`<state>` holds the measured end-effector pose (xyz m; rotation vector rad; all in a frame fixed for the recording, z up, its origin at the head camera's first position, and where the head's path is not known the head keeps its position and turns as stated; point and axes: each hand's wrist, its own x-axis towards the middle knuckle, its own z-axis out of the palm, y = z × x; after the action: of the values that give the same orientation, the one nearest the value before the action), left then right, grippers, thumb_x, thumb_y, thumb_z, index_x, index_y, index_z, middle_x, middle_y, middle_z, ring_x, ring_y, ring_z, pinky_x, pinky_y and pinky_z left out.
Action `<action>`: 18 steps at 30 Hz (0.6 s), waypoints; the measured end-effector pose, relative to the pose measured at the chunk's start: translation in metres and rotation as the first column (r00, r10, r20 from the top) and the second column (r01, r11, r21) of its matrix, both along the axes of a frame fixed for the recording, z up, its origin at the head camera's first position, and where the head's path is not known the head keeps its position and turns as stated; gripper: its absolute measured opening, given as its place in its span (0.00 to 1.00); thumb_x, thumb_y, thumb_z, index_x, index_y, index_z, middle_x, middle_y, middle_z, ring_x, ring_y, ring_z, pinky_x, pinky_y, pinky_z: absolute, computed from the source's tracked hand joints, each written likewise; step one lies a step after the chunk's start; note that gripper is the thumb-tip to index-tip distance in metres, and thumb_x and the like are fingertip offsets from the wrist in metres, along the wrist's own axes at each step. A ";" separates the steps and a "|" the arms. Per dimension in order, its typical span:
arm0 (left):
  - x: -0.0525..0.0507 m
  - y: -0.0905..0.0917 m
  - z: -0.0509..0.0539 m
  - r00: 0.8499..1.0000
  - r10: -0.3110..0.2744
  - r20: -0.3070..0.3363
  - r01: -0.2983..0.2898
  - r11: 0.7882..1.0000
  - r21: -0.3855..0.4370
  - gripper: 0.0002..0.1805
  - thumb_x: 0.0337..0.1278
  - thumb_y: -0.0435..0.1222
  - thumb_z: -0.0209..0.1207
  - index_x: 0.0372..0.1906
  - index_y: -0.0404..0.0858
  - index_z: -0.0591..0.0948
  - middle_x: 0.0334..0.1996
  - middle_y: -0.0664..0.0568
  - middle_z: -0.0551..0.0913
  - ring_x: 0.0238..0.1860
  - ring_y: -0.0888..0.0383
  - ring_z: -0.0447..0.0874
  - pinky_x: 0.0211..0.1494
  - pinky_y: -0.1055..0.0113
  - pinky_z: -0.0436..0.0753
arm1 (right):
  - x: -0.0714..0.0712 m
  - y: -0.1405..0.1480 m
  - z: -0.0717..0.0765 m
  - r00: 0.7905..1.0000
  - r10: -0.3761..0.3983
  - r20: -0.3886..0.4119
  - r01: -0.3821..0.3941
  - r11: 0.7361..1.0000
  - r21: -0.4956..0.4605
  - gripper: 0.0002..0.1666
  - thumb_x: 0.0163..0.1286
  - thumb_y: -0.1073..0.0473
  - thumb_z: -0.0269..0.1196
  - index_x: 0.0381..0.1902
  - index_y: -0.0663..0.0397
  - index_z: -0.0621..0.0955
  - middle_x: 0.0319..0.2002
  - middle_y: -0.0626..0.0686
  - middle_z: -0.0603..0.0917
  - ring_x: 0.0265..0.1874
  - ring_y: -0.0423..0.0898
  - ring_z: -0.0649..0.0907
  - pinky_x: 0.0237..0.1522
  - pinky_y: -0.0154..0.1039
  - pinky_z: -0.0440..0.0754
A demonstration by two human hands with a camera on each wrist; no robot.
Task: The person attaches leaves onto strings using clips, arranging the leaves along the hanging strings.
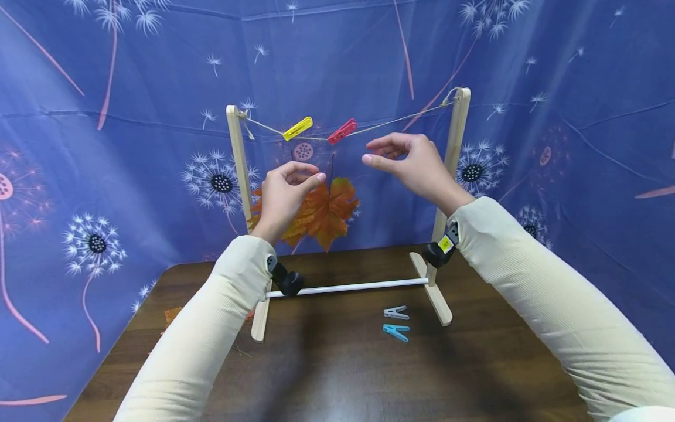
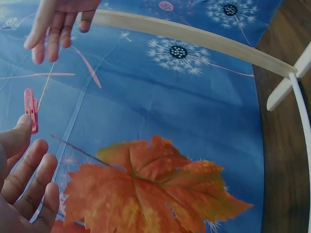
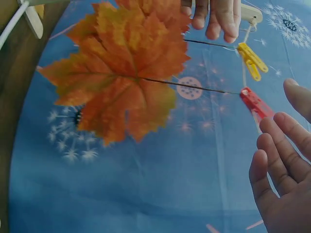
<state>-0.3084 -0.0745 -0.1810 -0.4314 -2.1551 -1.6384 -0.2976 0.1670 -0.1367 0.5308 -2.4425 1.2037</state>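
Note:
Two artificial autumn leaves hang by their stems from a string [image 1: 390,124] between wooden posts. A red clothespin [image 1: 343,131] clips the stem of the front orange leaf [image 1: 329,214]; a yellow clothespin [image 3: 250,62] clips the other stem. My left hand [image 1: 287,193] hovers in front of the leaves, fingers loosely bent, with nothing between thumb and fingertips. Just right of the red clothespin, my right hand [image 1: 413,161] is raised with its fingers relaxed and apart from the clip. Part of the rear leaf [image 1: 297,225] is hidden behind my left hand and the front leaf.
A grey clothespin [image 1: 396,313] and a blue clothespin [image 1: 396,332] lie on the brown table [image 1: 348,375]. The stand's white bar [image 1: 364,286] runs low between its wooden feet. Another orange leaf [image 1: 171,315] shows beside my left sleeve. A blue patterned cloth [image 1: 337,58] hangs behind.

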 end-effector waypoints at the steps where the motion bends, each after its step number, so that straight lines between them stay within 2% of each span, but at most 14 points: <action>1: 0.002 -0.003 -0.002 1.000 0.000 -0.004 0.000 1.000 -0.007 0.13 0.62 0.38 0.70 0.46 0.35 0.86 0.37 0.42 0.89 0.42 0.47 0.87 0.46 0.59 0.81 | 0.001 0.001 -0.004 1.000 0.003 0.001 -0.003 1.000 -0.003 0.25 0.69 0.43 0.68 0.58 0.49 0.85 0.49 0.52 0.86 0.48 0.46 0.80 0.50 0.45 0.75; 6: 0.009 -0.016 -0.012 1.000 -0.010 -0.008 0.010 0.999 -0.040 0.11 0.62 0.38 0.70 0.44 0.35 0.86 0.34 0.47 0.90 0.39 0.54 0.87 0.43 0.66 0.80 | 0.005 0.009 -0.031 1.000 -0.002 0.016 0.003 1.000 -0.011 0.23 0.70 0.46 0.69 0.56 0.51 0.85 0.47 0.53 0.87 0.46 0.47 0.80 0.48 0.45 0.74; 10: 0.016 -0.025 -0.022 0.999 -0.045 0.005 0.045 0.998 -0.044 0.13 0.63 0.37 0.69 0.46 0.33 0.86 0.35 0.47 0.90 0.42 0.47 0.88 0.48 0.57 0.82 | 0.008 0.015 -0.050 1.000 0.006 0.027 -0.005 1.000 -0.009 0.23 0.71 0.47 0.68 0.56 0.53 0.85 0.47 0.54 0.87 0.46 0.48 0.79 0.48 0.46 0.74; 11: 0.018 -0.027 -0.025 0.999 -0.046 0.006 0.047 0.998 -0.048 0.13 0.63 0.37 0.69 0.46 0.33 0.86 0.35 0.46 0.90 0.42 0.47 0.88 0.47 0.58 0.82 | 0.009 0.016 -0.055 0.999 0.012 0.031 -0.011 1.000 -0.008 0.23 0.71 0.47 0.68 0.57 0.53 0.85 0.47 0.55 0.87 0.46 0.48 0.79 0.48 0.46 0.74; 14: 0.025 -0.034 -0.033 0.999 -0.031 0.013 0.032 0.997 -0.072 0.14 0.63 0.38 0.70 0.47 0.32 0.86 0.35 0.46 0.90 0.41 0.48 0.88 0.43 0.62 0.81 | 0.011 0.018 -0.068 0.998 0.033 0.044 -0.032 0.999 -0.014 0.22 0.72 0.48 0.67 0.57 0.54 0.85 0.47 0.56 0.87 0.47 0.49 0.79 0.48 0.46 0.74; 17: 0.031 -0.043 -0.043 1.000 0.000 0.023 0.002 0.993 -0.114 0.15 0.62 0.40 0.70 0.48 0.34 0.86 0.35 0.47 0.90 0.39 0.55 0.87 0.40 0.68 0.77 | 0.015 0.019 -0.081 0.997 0.043 0.070 -0.041 0.999 -0.028 0.22 0.72 0.49 0.67 0.57 0.55 0.84 0.47 0.57 0.87 0.47 0.49 0.79 0.48 0.46 0.74; 18: 0.032 -0.045 -0.046 0.999 0.007 0.032 -0.003 0.992 -0.124 0.15 0.63 0.40 0.70 0.48 0.34 0.86 0.35 0.48 0.90 0.40 0.54 0.87 0.40 0.67 0.77 | 0.016 0.020 -0.086 0.996 0.045 0.079 -0.042 0.999 -0.033 0.21 0.72 0.49 0.67 0.57 0.55 0.84 0.47 0.57 0.87 0.46 0.49 0.79 0.48 0.45 0.75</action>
<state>-0.2763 -0.1199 -0.2272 -0.4381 -2.2888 -1.5241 -0.2814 0.1871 -0.2225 0.5393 -2.4859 1.3017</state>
